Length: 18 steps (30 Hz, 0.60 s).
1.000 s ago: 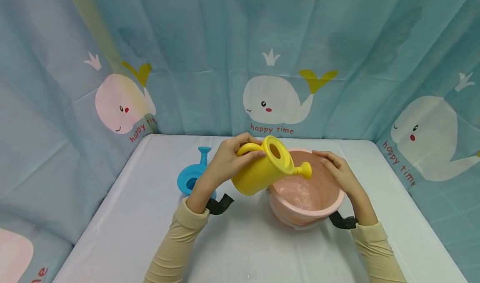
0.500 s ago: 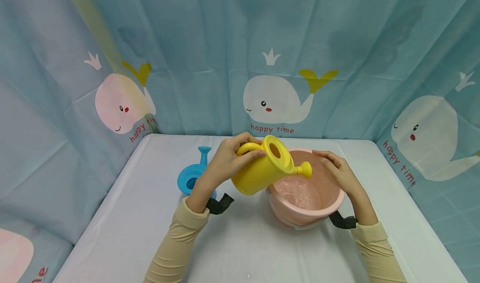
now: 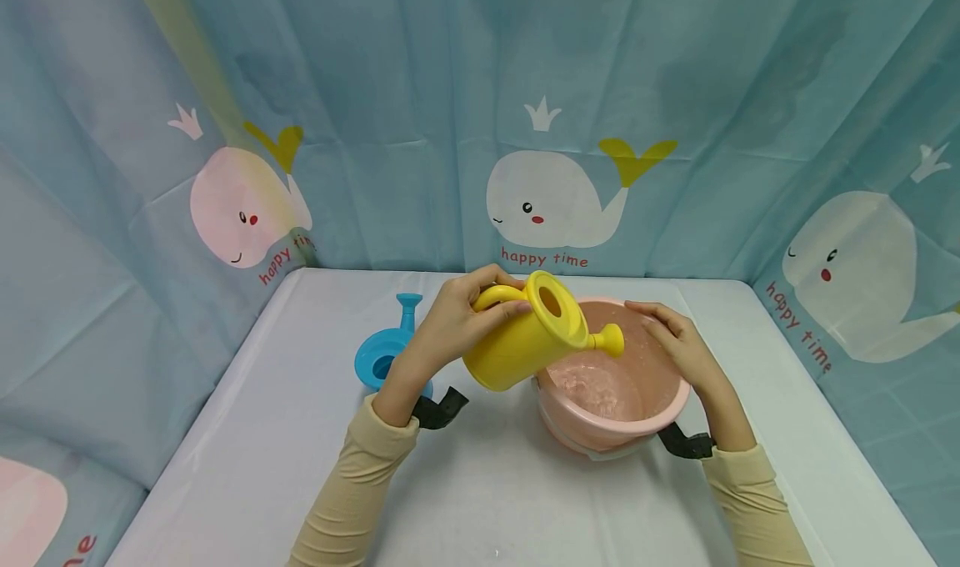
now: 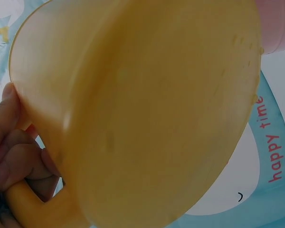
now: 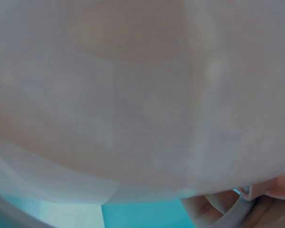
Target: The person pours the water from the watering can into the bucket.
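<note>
My left hand (image 3: 465,317) grips the looped handle of a yellow watering can (image 3: 517,346), which is tilted to the right. Its short spout with a rounded sprinkler head hangs over a pink bucket (image 3: 555,417). Inside the bucket, the water (image 3: 600,388) looks rippled and foamy; a falling stream is too fine to make out. On the bucket's right rim, my right hand (image 3: 682,346) holds on with the thumb inside. The can's base (image 4: 166,114) fills most of the left wrist view. In the right wrist view, the bucket's pale side (image 5: 142,118) hides most of the hand.
A blue watering can (image 3: 375,354) stands to the left, partly behind the left forearm, its spout towards the back. Everything rests on a white-covered table (image 3: 480,500). Blue curtains (image 3: 420,117) printed with whales enclose the back and sides.
Both hands, the tilted can and the bucket keep their places. Only the ripples on the water in the bucket differ.
</note>
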Available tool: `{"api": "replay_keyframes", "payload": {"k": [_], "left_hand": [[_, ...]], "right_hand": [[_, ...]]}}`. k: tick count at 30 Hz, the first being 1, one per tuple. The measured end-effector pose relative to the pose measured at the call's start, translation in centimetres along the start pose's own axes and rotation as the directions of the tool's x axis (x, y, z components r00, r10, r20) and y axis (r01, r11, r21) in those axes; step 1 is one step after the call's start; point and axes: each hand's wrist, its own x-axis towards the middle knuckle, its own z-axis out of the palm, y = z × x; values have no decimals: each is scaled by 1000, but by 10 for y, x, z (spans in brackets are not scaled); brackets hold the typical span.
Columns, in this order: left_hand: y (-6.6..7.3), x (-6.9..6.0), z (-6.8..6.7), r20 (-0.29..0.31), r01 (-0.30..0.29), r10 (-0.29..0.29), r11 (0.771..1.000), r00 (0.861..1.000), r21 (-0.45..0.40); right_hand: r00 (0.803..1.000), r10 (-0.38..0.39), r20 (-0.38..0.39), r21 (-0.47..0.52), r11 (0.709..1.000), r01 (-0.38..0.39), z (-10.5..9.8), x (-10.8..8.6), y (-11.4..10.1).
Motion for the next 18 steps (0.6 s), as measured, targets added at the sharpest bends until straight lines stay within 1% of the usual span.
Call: {"api": "replay_keyframes", "payload": {"k": [8, 13, 18], "left_hand": [[0, 0, 1, 6, 0, 0, 1000, 1000, 2], [-1, 0, 1, 10, 10, -10, 1000, 1000, 1], [-1, 0, 1, 6, 8, -8, 1000, 1000, -1]], "right_hand": [[1000, 12, -1, -5, 1000, -12, 0, 0, 0], [1000, 4, -4, -11, 1000, -4, 1, 0, 0], [1000, -1, -6, -20, 1000, 1, 1, 0, 0]]}}
